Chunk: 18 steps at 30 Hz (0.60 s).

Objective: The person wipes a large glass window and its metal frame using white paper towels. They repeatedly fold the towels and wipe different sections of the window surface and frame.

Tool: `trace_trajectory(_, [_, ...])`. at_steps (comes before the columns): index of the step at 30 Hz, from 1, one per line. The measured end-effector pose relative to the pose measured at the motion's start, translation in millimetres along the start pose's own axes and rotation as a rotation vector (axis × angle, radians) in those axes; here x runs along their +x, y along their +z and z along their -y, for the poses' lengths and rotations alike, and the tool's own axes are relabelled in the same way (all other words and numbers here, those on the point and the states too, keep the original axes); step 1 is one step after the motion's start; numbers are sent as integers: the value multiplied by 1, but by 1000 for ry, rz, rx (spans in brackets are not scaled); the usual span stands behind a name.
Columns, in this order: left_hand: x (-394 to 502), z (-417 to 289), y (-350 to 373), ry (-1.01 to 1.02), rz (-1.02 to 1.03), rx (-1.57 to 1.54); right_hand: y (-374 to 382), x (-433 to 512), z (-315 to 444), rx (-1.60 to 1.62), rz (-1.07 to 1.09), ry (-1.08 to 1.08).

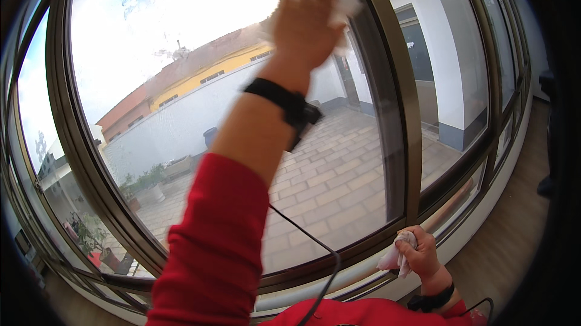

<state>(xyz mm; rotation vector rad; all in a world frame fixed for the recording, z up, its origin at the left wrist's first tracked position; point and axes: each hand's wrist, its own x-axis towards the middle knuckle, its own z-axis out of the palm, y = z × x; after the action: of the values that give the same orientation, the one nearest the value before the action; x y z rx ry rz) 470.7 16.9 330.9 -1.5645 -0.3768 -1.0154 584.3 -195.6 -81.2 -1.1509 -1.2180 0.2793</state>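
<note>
My left hand (304, 22) is raised high against the window pane (190, 112), its back towards me and blurred. It presses a white cloth or tissue (349, 6) on the glass, near the pane's upper right; the palm side is hidden. A black strap with a small device (290, 106) circles the left wrist. Low at the right, my right hand (422, 251) clutches a crumpled whitish cloth (395, 255) in front of the window's lower frame. Another black band (431, 298) is on that wrist. Smears and wet-looking patches show on the glass.
Brown metal frames (401, 99) border the panes. A black cable (336, 262) hangs from the left arm past the red top. Below the window run a pipe (331, 283) and a white ledge. Wooden-looking floor (494, 230) lies at the right. Outside are potted plants (150, 176) and a paved yard.
</note>
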Motion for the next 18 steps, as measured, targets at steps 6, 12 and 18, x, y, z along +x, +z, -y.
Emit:
trace_trajectory(6, [-89, -117, -15, 183, 185, -186, 17, -1, 1, -2, 30, -1])
trace_trajectory(12, [-135, -81, -31, 105, 264, -382, 7, -1, -30, 23, 109, 37])
trace_trajectory(18, [-205, 81, -93, -185, 50, 324, 8, 5, -78, -2, 243, -57])
